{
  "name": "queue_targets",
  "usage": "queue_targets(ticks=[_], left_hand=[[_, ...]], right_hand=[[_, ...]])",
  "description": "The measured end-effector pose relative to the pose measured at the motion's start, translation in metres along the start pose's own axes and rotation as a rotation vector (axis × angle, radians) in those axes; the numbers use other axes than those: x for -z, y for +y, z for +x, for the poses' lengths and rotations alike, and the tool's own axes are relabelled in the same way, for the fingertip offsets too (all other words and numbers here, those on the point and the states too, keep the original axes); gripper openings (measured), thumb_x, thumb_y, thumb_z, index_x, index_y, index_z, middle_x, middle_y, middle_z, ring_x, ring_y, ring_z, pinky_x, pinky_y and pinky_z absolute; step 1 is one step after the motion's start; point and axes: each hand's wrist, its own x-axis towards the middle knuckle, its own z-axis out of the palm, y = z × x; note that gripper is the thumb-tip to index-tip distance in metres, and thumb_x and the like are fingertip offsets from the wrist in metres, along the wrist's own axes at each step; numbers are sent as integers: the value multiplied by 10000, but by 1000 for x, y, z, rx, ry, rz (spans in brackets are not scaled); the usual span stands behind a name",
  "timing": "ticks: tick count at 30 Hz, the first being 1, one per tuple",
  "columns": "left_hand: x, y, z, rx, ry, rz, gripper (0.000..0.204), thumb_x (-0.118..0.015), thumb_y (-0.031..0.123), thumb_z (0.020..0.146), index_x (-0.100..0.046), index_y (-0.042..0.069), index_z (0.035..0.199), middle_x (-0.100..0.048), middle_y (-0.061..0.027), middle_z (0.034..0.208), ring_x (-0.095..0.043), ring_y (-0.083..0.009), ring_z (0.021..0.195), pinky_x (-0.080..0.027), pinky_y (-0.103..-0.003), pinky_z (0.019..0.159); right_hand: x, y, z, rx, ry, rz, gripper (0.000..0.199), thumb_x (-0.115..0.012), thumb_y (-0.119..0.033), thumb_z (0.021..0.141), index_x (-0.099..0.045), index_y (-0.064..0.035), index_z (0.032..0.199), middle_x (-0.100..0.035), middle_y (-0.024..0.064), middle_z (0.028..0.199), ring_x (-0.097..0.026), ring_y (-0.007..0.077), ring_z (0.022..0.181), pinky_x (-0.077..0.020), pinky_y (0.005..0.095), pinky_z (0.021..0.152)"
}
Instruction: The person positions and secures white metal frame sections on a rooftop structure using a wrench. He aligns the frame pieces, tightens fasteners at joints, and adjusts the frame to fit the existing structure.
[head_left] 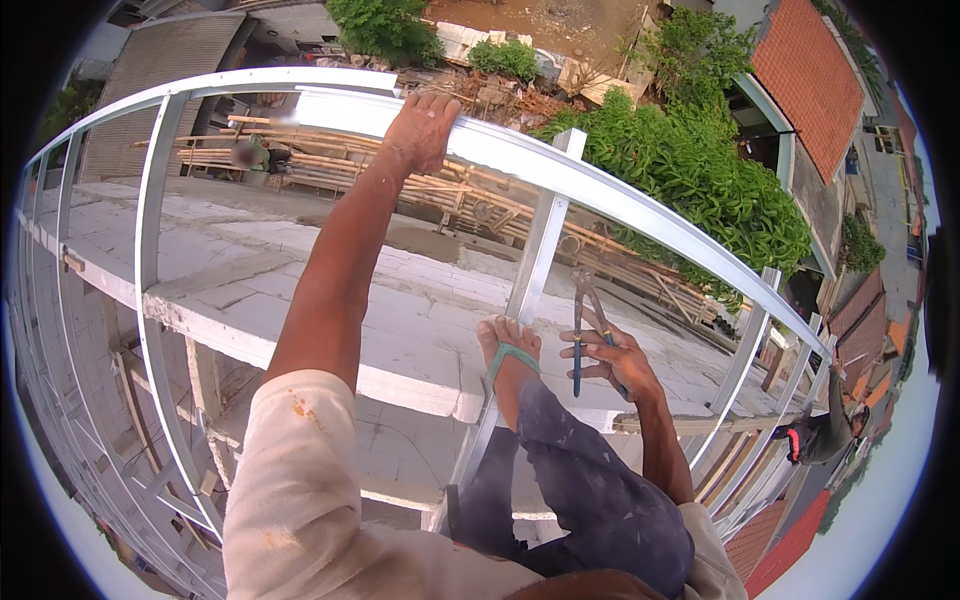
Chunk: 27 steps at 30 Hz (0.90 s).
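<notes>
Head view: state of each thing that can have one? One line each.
left hand: gripping the top metal rail, arm stretched out
right hand: closed around the pliers
pliers: held upright, jaws up, handles apart
foot: in a sandal, resting against the slanted metal strut
metal frame: standing, open, no covering on it

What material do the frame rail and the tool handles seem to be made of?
Rail: looks like light metal, maybe galvanized steel, with a pale silver sheen and thin folded edges. Tool: dark metal jaws; handles look coated in blue plastic or rubber.
</notes>
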Motion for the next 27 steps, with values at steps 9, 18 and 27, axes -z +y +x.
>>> queue_targets(ticks=[9,18,27], left_hand=[[8,-14,-2,20,17,-74,566,-737,135,733,-533,49,1253,-604,-148,1259,-584,-321,1243,-439,-455,1080],[15,-19,-43,43,61,-134,530,-759,185,783,-571,60,1264,-617,-114,1257,-560,-275,1281,-404,-420,1133],[13,-7,-67,28,130,-182,551,-724,172,820,-582,53,1340,-618,-116,1333,-536,-267,1341,-374,-420,1176]], right_hand=[[-12,-25,30,56,-24,-48,611,-539,-60,1024,-356,48,1597,-629,284,1408,-672,381,1219,-636,540,945],[-66,-5,20,66,-19,-21,666,-524,-54,972,-324,51,1598,-565,355,1451,-642,463,1251,-620,662,918],[-91,-2,19,16,35,-34,610,-531,-62,984,-383,48,1565,-577,346,1433,-640,468,1261,-619,655,926]])
